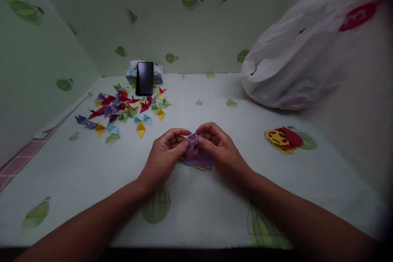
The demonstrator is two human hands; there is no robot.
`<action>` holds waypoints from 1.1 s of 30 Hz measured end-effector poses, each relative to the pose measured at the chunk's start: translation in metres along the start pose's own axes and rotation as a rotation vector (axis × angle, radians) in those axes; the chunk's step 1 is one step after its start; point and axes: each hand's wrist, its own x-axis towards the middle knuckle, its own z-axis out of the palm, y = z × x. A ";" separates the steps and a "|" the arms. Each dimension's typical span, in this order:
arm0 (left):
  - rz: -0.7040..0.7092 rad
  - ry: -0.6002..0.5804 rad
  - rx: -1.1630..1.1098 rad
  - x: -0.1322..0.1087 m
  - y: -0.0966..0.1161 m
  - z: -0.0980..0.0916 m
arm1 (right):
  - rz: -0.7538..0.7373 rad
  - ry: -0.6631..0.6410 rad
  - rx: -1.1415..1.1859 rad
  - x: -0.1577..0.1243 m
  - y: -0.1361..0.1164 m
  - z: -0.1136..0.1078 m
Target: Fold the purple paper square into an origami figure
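Between my two hands is a small piece of folded purple paper (193, 139), pinched from both sides and held just above the table. My left hand (168, 147) grips its left edge between thumb and fingers. On the opposite side, my right hand (218, 147) pinches the right edge the same way. Directly beneath lies a stack of square paper sheets (201, 160), purple on top with yellow showing under it. Part of the stack is hidden by my fingers.
Many colourful folded paper cranes (123, 106) lie in a heap at the back left. A phone (144, 78) leans on a tissue box (158, 73) behind them. Red and yellow paper cutouts (284, 139) lie at right. A white plastic bag (294, 57) bulges at the back right.
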 end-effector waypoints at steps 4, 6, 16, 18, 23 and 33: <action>-0.002 0.005 -0.022 -0.001 0.000 0.002 | -0.028 -0.020 -0.056 0.001 -0.001 0.002; -0.006 -0.022 -0.031 -0.001 -0.001 0.002 | -0.022 -0.013 -0.088 0.002 0.000 0.002; 0.020 0.004 -0.029 -0.003 -0.001 0.002 | -0.082 0.011 -0.136 -0.002 -0.002 0.005; 0.035 0.013 -0.023 -0.004 0.001 0.003 | -0.117 0.018 -0.146 -0.003 -0.002 0.006; 0.068 0.024 0.005 -0.003 0.000 0.003 | -0.154 0.015 -0.214 -0.003 -0.001 0.003; 0.076 0.085 0.025 -0.002 0.001 0.002 | -0.194 0.006 -0.259 -0.006 -0.002 0.004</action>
